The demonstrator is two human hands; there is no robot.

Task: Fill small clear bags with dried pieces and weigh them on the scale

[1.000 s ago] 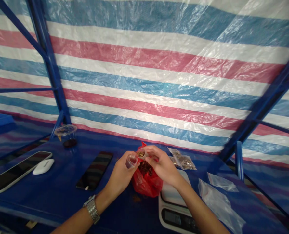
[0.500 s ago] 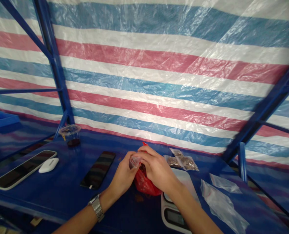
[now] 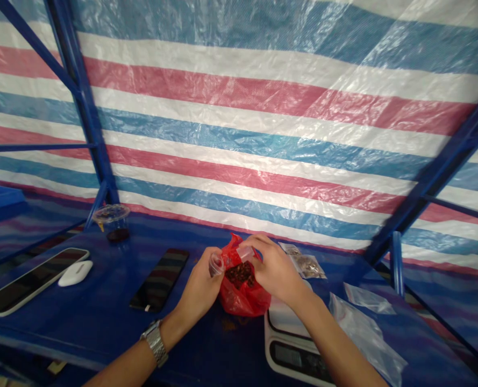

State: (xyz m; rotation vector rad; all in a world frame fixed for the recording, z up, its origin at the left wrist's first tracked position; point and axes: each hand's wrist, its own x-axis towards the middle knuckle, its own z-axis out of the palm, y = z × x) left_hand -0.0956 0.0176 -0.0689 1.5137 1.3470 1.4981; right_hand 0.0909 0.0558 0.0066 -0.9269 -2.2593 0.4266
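An open red plastic bag (image 3: pixel 244 302) stands on the blue table, with dark brown dried bits (image 3: pixel 241 273) showing in its mouth. At the bag's left edge, my left hand (image 3: pixel 201 279) is closed around a small clear plastic thing with a rounded rim (image 3: pixel 216 264); its exact kind is unclear. Over the bag's right side, my right hand (image 3: pixel 277 269) pinches a small clear plastic piece (image 3: pixel 245 252), partly covered by the fingers. A white digital scale (image 3: pixel 273 344) lies under my right forearm, its display partly visible.
Small filled clear bags (image 3: pixel 308 265) lie behind the scale, and flat clear zip bags (image 3: pixel 363 328) to its right. On the left are a black phone (image 3: pixel 160 279), a white-edged phone (image 3: pixel 33 282), a white case (image 3: pixel 75 273) and a lidded cup (image 3: pixel 115 223). Blue posts (image 3: pixel 87 118) flank a striped sheet.
My hands have moved apart, uncovering the red bag's mouth and the brown bits. The clear piece at my right fingers now shows. The view has shifted slightly.
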